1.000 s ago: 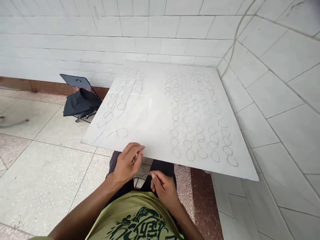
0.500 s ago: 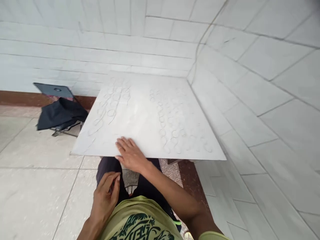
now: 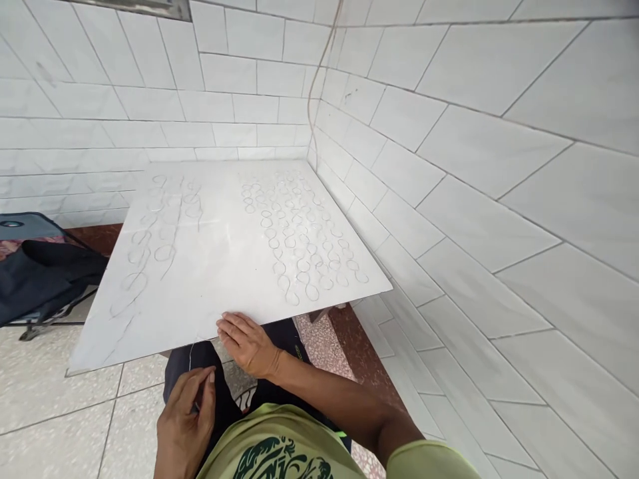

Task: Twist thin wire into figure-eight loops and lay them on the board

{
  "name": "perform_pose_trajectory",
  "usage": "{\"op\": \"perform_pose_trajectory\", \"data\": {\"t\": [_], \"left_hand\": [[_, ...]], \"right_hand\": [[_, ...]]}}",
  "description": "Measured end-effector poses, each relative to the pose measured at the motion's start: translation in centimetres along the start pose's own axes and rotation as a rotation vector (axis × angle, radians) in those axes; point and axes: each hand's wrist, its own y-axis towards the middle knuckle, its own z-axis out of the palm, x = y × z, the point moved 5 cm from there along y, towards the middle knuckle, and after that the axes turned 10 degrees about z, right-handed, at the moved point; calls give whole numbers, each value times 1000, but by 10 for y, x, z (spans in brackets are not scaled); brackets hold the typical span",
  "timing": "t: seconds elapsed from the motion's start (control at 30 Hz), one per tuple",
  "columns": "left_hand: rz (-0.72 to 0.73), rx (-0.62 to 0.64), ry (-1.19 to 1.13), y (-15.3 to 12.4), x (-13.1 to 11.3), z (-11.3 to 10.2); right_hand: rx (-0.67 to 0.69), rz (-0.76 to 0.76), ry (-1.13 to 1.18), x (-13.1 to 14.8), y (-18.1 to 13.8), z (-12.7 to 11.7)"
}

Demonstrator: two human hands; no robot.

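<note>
A large white board (image 3: 219,279) lies before me, its near edge above my knees. My right hand (image 3: 249,346) rests on that edge with its fingers stretched out flat, and no object shows in it. Below the edge, over my thigh, my left hand (image 3: 188,412) is closed in a pinch. A thin, pale, wire-like strand (image 3: 190,357) rises from its fingertips towards the board's edge. Fine looped strands (image 3: 292,233) lie in wavy rows on the right half of the board. Other looped and straighter strands (image 3: 164,253) lie on its left; whether they are wire or thread is unclear.
White tiled walls meet in a corner behind the board, the right wall (image 3: 479,199) running close along its side. A thin cable (image 3: 312,86) hangs in the corner. At left stands a folding chair (image 3: 24,226) with dark cloth (image 3: 44,283) on it.
My view has turned to the right, so the board and chair appear further left. A thin strand now shows above my left fingertips. My right hand stays on the board's near edge.
</note>
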Motion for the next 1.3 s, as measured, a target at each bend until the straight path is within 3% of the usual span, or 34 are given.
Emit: {"op": "perform_pose_trajectory", "data": {"t": [0.2,0.3,0.5,0.57,0.63,0.77,0.93,1.13,1.3], "left_hand": [[11,20,-3,-4,-9,0],[-59,-3,-77,-2,-14,-2],[-581,-91,-301,16,0,-3],[-661,-84,-412,28,0,-1],[-664,-104,-526,40,-3,0],[-661,-92,-727,51,-11,3],[-663,-97,-877,45,-9,10],[-715,-66,-998,42,-6,13],[-742,-206,-1036,49,-3,3]], "right_hand": [[-103,16,25,-3,0,-5],[-71,113,134,-10,8,-13],[0,655,666,-30,22,-34],[32,829,859,-29,19,-36],[85,907,957,-22,17,-37],[163,913,980,-10,12,-39],[218,924,1021,-9,8,-37],[244,722,903,-11,13,-46],[232,906,1133,-8,5,-43]]}}
